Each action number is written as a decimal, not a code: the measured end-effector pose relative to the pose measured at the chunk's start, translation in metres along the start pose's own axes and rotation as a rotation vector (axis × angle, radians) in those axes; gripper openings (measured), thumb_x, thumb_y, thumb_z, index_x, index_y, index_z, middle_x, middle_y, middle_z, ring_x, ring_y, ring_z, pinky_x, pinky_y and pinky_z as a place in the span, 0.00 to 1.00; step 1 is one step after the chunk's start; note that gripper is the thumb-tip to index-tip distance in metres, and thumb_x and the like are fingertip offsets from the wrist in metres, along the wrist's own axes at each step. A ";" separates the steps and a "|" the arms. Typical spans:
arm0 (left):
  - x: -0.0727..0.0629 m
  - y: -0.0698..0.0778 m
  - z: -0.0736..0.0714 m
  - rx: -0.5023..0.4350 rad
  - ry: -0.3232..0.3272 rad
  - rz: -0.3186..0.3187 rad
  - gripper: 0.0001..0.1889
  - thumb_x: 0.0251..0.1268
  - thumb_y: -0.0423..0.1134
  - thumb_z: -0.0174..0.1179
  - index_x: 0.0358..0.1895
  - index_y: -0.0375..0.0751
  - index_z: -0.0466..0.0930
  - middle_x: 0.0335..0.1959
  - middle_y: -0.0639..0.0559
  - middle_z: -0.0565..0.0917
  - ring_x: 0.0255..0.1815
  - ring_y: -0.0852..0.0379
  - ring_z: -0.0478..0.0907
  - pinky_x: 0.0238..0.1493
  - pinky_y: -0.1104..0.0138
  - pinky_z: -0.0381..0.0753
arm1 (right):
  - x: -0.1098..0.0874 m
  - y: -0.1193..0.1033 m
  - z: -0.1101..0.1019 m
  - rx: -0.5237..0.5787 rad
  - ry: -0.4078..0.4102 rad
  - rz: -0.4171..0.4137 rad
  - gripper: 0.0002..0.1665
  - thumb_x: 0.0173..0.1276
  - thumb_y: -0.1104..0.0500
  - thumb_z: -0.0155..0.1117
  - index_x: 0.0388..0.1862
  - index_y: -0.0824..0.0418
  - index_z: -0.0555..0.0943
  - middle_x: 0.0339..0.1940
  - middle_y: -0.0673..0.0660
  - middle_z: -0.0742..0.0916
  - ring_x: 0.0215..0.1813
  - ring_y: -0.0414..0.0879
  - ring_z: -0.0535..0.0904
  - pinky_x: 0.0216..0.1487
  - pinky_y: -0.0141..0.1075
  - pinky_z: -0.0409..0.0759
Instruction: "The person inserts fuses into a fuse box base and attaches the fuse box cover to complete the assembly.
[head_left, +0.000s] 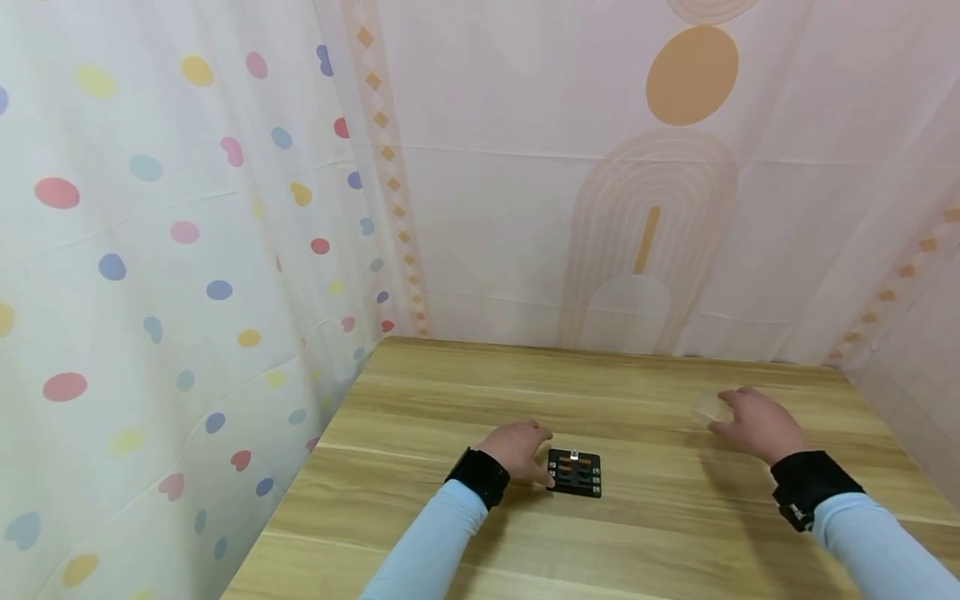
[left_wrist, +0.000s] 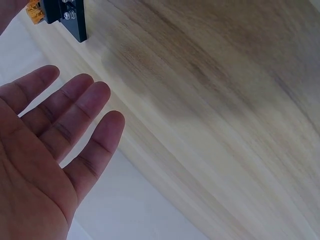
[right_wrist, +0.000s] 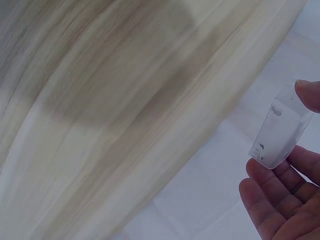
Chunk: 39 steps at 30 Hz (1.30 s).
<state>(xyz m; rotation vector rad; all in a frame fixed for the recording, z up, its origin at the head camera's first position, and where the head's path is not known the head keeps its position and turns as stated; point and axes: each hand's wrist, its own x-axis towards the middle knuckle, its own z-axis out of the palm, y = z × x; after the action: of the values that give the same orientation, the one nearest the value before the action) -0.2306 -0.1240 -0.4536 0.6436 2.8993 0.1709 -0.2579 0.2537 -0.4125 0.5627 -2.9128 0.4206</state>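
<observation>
A small black fuse block (head_left: pixel 576 485) with orange and dark blade fuses and metal screw terminals lies flat on the wooden table. My left hand (head_left: pixel 516 451) is at its left side, thumb tip at the block's edge; whether it touches is hard to tell. In the left wrist view the hand's fingers (left_wrist: pixel 75 120) are extended and apart, with part of the block at the top. Farther right, above the tabletop, my right hand (head_left: pixel 763 427) holds a clear plastic cover (right_wrist: pixel 282 131) between thumb and fingers. The cover looks faint in the head view.
The wood-grain table (head_left: pixel 450 392) reaches back to a pale patterned curtain (head_left: pixel 510 208). A curtain with coloured dots (head_left: pixel 217 291) hangs along the left side. Both forearms, in light blue sleeves with black wristbands, extend over the table from the near side.
</observation>
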 end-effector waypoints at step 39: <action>0.005 0.001 0.001 0.013 0.015 0.019 0.33 0.53 0.54 0.74 0.61 0.44 0.80 0.60 0.50 0.79 0.59 0.54 0.77 0.57 0.64 0.76 | 0.009 -0.056 0.007 0.027 0.003 -0.128 0.31 0.60 0.56 0.72 0.56 0.77 0.78 0.48 0.71 0.81 0.41 0.58 0.82 0.45 0.54 0.79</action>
<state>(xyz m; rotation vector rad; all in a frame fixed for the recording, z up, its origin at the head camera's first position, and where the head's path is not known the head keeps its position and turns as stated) -0.2342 -0.1211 -0.4548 0.6759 2.9121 0.1601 -0.2450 0.1986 -0.4041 0.7466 -2.8513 0.4433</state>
